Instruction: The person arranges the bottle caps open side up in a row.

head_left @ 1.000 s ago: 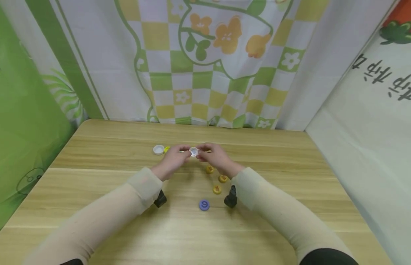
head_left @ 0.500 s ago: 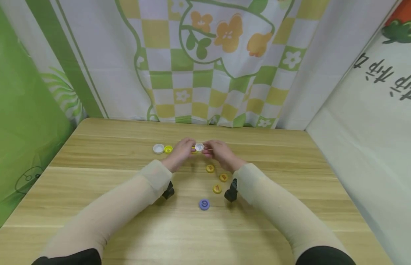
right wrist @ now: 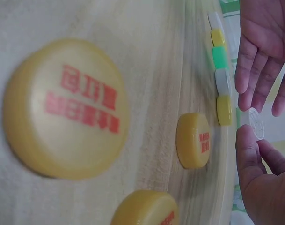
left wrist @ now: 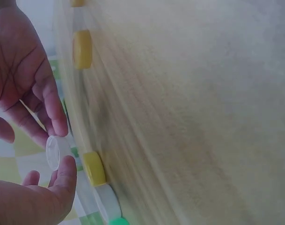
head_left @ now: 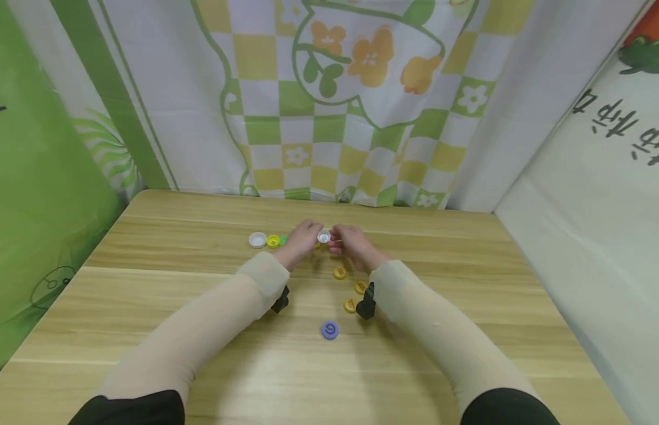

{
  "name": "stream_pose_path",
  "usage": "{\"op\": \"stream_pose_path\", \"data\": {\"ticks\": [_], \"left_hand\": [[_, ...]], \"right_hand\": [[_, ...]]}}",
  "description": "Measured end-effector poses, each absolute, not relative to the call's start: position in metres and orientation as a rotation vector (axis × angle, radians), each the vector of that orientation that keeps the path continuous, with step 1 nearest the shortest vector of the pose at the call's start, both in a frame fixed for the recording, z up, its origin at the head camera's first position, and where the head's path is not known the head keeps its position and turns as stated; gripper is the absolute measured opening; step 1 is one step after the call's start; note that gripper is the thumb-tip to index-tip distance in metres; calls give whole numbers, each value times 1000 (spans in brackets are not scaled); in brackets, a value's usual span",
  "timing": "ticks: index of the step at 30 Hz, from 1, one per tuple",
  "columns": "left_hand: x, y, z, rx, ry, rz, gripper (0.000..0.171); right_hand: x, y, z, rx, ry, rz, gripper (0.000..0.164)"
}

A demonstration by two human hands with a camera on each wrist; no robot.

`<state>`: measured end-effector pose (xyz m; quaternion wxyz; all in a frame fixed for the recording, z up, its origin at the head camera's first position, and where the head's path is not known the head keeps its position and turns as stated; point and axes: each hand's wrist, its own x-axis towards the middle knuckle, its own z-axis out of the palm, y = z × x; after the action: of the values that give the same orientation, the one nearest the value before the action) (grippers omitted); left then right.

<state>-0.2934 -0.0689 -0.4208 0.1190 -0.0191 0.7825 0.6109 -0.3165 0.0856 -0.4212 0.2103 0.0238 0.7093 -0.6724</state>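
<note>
Between my hands, just above the table, a small clear-white bottle cap (head_left: 324, 236) stands on edge. My left hand (head_left: 304, 238) pinches it by the rim, the thumb (left wrist: 66, 174) lying against the side in the left wrist view. From the other side my right hand (head_left: 350, 239) also holds it, thumb and a finger at the rim in the right wrist view. Behind the left hand runs a row of caps: a white cap (head_left: 257, 239), a yellow cap (head_left: 273, 241), a green cap (right wrist: 219, 57), another white cap (right wrist: 222, 82) and another yellow cap (right wrist: 224, 110).
Three yellow caps with red print lie nearer: one (head_left: 339, 273), a second (head_left: 360, 287) and a third (head_left: 350, 305). A purple cap (head_left: 330, 330) lies closest to me. The wooden table (head_left: 202, 254) ends at a patterned curtain (head_left: 334, 136) behind.
Both hands stay at the small cap, which has shifted right, the left hand moving right most. The yellow cap in the row now shows fully, with part of the green one.
</note>
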Motion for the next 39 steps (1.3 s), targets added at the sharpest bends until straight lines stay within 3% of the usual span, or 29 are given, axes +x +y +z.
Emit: {"op": "stream_pose_path", "data": {"ticks": [5,16,23,33,39], "left_hand": [[-300,-65,-420,-77,2235,1856,51],[-304,-60,-417,-141,2111,1877,53],[-305,-61,-415,-145,2095,1875,53],[-305,-61,-416,-136,2055,1872,52],[-307,-69,-416,-158,2110,1850,45]], "right_hand": [[-322,88,-425,96,1968,-1880,34],[-329,95,-426,142,1942,-1820,47],[-331,96,-428,144,1964,-1754,45],[-336,97,-434,146,2021,-1707,29],[-339,100,-435,111,2103,-1621,32]]}}
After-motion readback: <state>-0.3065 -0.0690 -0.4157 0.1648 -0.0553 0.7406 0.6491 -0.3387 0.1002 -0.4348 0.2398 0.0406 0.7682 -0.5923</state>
